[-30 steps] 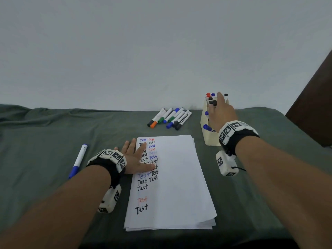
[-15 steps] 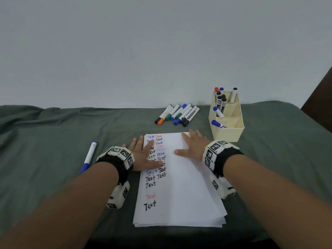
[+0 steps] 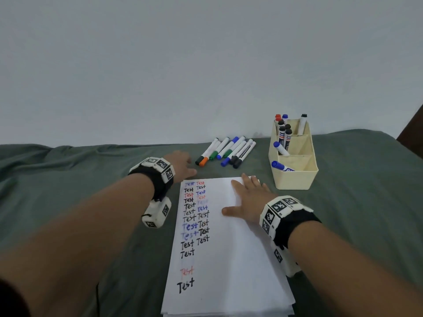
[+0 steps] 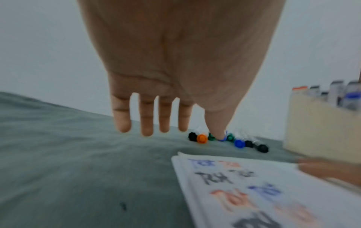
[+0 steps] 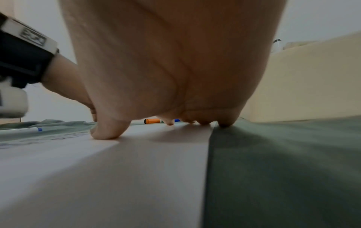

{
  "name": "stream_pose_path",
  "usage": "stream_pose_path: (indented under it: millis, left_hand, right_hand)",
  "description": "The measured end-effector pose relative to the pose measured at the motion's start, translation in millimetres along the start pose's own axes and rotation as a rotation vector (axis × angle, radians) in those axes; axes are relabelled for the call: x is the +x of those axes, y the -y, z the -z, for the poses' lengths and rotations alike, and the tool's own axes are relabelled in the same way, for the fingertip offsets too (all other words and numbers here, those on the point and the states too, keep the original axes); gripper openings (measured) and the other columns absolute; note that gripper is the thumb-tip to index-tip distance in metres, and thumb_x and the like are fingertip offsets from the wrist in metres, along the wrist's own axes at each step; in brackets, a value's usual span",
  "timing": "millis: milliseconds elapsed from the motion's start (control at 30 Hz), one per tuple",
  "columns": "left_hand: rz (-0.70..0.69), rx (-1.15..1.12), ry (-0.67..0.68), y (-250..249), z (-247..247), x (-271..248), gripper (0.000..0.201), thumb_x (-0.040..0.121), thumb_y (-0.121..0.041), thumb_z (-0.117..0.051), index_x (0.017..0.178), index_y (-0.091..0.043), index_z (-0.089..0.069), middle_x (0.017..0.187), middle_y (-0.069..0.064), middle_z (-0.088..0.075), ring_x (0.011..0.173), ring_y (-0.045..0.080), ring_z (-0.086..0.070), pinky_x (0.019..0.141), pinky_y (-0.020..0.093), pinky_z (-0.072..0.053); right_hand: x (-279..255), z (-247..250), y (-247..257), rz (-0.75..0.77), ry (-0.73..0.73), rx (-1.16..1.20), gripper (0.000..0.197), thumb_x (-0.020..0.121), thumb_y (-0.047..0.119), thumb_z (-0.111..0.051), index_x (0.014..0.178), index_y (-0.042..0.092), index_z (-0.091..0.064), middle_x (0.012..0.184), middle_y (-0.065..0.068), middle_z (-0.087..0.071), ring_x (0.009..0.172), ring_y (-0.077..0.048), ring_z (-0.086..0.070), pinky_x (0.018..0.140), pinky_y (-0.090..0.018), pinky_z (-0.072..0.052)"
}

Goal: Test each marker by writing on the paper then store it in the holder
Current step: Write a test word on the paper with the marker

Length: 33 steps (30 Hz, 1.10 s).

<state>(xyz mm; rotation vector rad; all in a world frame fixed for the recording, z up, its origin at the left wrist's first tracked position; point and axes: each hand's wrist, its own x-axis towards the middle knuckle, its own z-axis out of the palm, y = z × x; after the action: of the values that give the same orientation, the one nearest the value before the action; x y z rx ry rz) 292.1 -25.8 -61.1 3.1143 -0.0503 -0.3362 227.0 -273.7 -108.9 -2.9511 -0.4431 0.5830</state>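
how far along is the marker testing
Roughly half done. Done: the paper carries two columns of "Test", and many markers stand in the holder. In hand: nothing yet; the left hand reaches open toward the loose markers while the right hand lies flat on the paper. Left: that row of about eight, plus a blue marker on the cloth.

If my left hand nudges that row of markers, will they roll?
Probably: the markers have round barrels and lie loose side by side. The wrinkled green cloth should slow them. They look light, so the open left hand might scatter several.
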Motion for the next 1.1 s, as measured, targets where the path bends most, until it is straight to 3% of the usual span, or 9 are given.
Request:
stream_pose_path:
  millis: [100,267,333,433,633,767,933,1100]
  left_hand:
    - [-0.092,-0.028,-0.007,-2,1,18,0.053,0.092,-0.048,-0.058,0.140,-0.029,-0.046,0.140,0.004,-0.048,0.124,0.023,-0.050,0.097,0.036,-0.042]
    - [-0.173,0.013,-0.045,-17,-1,42,0.058,0.093,-0.044,-0.060,0.145,-0.028,-0.043,0.136,0.003,-0.055,0.118,0.023,-0.055,0.089,0.030,-0.042]
    - [-0.138,0.039,-0.043,-22,-1,48,0.053,0.092,-0.044,-0.061,0.140,-0.027,-0.048,0.130,0.001,-0.059,0.111,0.021,-0.058,0.083,0.029,-0.044]
    - [-0.095,0.060,-0.036,-25,1,53,0.039,0.090,-0.045,-0.065,0.121,-0.022,-0.059,0.105,-0.002,-0.061,0.089,0.017,-0.055,0.071,0.027,-0.039]
    - [-0.089,-0.045,-0.013,-22,4,40,0.032,0.085,-0.035,-0.074,0.113,-0.022,-0.065,0.112,0.000,-0.066,0.101,0.018,-0.060,0.079,0.027,-0.046]
    - [-0.089,-0.074,-0.085,-9,0,17,0.021,0.087,-0.025,-0.071,0.107,-0.021,-0.065,0.110,0.000,-0.067,0.102,0.019,-0.060,0.081,0.027,-0.046]
    - [-0.029,-0.258,-0.242,9,-3,-21,0.026,0.088,-0.019,-0.064,0.113,-0.021,-0.058,0.104,-0.001,-0.068,0.093,0.018,-0.062,0.078,0.028,-0.048]
    - [-0.236,-0.215,-0.222,1,-4,-59,0.035,0.089,-0.014,-0.060,0.120,-0.028,-0.065,0.102,-0.006,-0.069,0.083,0.011,-0.059,0.073,0.026,-0.047]
  right_hand:
    - [0,5,1,0.001,0.011,0.014,0.105,0.083,0.084,-0.044,0.161,0.030,-0.001,0.169,-0.003,0.015,0.155,-0.026,0.012,0.125,-0.049,0.000]
    - [-2,8,2,0.010,-0.007,0.025,0.095,0.088,0.079,-0.042,0.161,0.029,-0.007,0.169,-0.005,0.011,0.156,-0.025,0.009,0.125,-0.049,-0.002]
    - [-2,8,1,0.015,-0.014,0.035,0.094,0.088,0.079,-0.042,0.161,0.029,-0.008,0.169,-0.005,0.010,0.156,-0.025,0.009,0.125,-0.049,-0.002]
    - [-2,8,1,0.016,-0.014,0.043,0.093,0.089,0.078,-0.042,0.161,0.029,-0.009,0.169,-0.005,0.010,0.156,-0.025,0.008,0.125,-0.049,-0.002]
    - [-4,10,2,0.009,-0.013,0.043,0.092,0.089,0.077,-0.042,0.161,0.029,-0.010,0.169,-0.006,0.008,0.156,-0.026,0.007,0.125,-0.050,-0.003]
    - [-4,13,3,-0.003,-0.017,0.062,0.092,0.090,0.076,-0.043,0.161,0.028,-0.009,0.169,-0.005,0.008,0.156,-0.026,0.006,0.124,-0.049,-0.005]
    - [-5,18,5,0.050,-0.163,0.093,0.093,0.092,0.069,-0.050,0.161,0.028,-0.004,0.170,-0.004,0.007,0.156,-0.029,0.003,0.123,-0.053,-0.012]
    - [-7,20,5,0.126,-0.428,0.069,0.094,0.092,0.053,-0.060,0.158,0.034,0.005,0.167,-0.005,0.016,0.154,-0.035,0.008,0.123,-0.057,-0.010]
